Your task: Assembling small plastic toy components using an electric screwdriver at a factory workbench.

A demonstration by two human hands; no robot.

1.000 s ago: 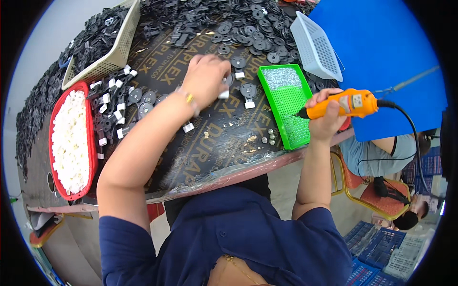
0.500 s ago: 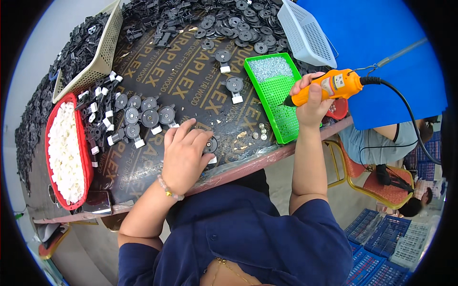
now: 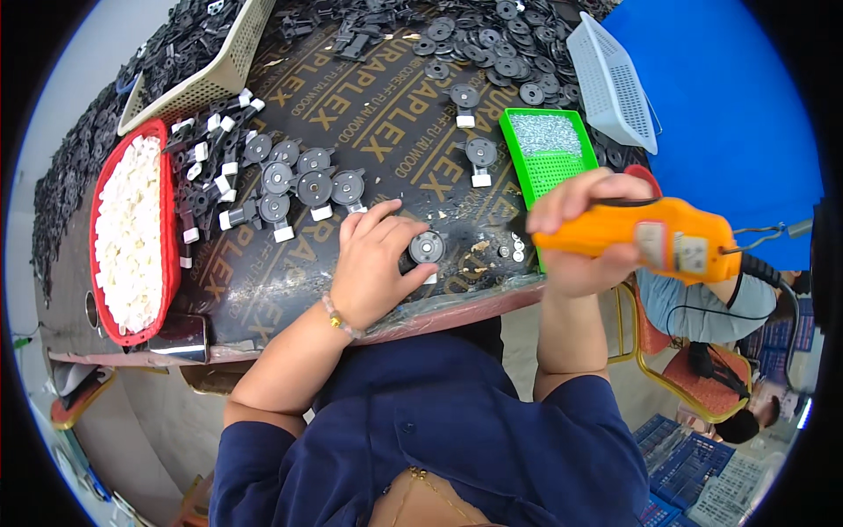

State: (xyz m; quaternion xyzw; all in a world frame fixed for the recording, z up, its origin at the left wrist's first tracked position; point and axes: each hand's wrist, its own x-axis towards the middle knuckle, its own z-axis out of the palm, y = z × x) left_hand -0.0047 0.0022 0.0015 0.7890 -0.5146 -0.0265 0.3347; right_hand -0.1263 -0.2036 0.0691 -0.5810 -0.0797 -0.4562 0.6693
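My left hand [image 3: 373, 268] rests on the table near its front edge. Its thumb and index finger bracket a black round wheel part [image 3: 428, 248] with a white end piece, steadying it. My right hand [image 3: 575, 274] is wrapped round an orange electric screwdriver [image 3: 645, 237] lying nearly level, its dark tip pointing left toward the wheel part but apart from it. Behind that hand is a green tray [image 3: 546, 158] with small silver screws at its far end; my hand hides the near part. A few small metal discs [image 3: 517, 250] lie below the screwdriver tip.
To the left, a red basket [image 3: 169, 237] holds white pieces, beside a cream basket [image 3: 198, 83] of black parts. Several wheel assemblies [image 3: 313, 187] lie between. Black discs [image 3: 505, 48] are heaped far back, near a grey basket [image 3: 615, 83]. A cable trails right; another person sits there.
The screwdriver in my right hand has swung from over the green tray toward the wheel part, and tilted level. The whole view has shifted. My left hand stays by the part.
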